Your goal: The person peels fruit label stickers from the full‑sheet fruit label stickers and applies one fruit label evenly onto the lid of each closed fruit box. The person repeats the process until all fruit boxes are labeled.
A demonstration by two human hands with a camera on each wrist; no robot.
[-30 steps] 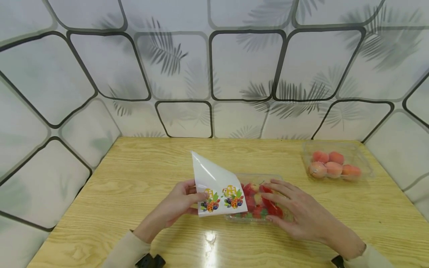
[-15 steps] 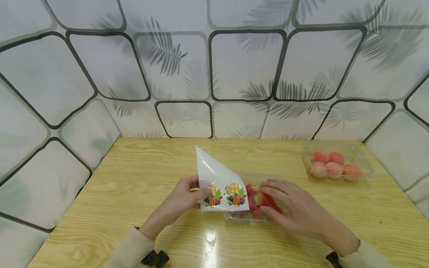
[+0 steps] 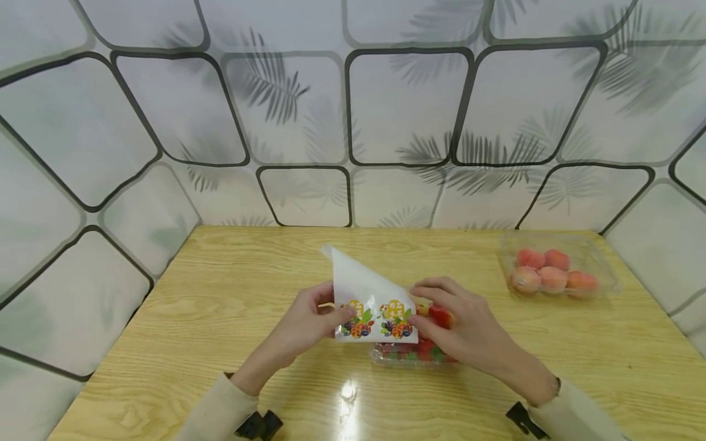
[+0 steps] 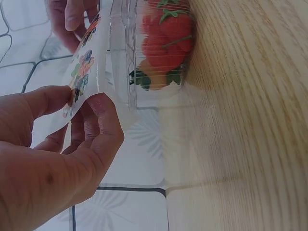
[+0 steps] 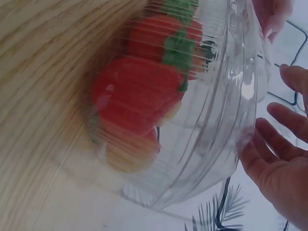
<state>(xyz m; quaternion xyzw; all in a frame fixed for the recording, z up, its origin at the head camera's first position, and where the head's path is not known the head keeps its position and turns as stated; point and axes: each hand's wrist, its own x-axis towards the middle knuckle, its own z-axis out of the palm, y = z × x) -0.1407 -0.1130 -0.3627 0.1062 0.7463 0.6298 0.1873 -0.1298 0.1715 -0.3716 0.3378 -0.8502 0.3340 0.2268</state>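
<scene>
A glossy white sticker sheet (image 3: 372,300) with two printed fruit logos stands tilted, partly over a clear plastic container (image 3: 405,355) of red and yellow fruit. My left hand (image 3: 311,315) pinches the sheet's left side between thumb and fingers; in the left wrist view, that hand (image 4: 67,144) has its thumb on the printed face and fingers behind. My right hand (image 3: 469,318) is over the container's right part, its thumb by the sheet's right edge. In the right wrist view, the right hand's fingers are spread and relaxed (image 5: 279,144), with one fingertip at the container's lid (image 5: 236,106).
A second clear container (image 3: 601,263) with several peach-coloured fruits (image 3: 551,278) stands at the table's back right. The wooden table (image 3: 237,263) meets a white patterned backdrop (image 3: 408,110) at the back and sides.
My left hand has shifted the sticker sheet slightly right, and its top corner now curls back. My right hand has moved left over the container, its thumb coming to the sheet's right edge.
</scene>
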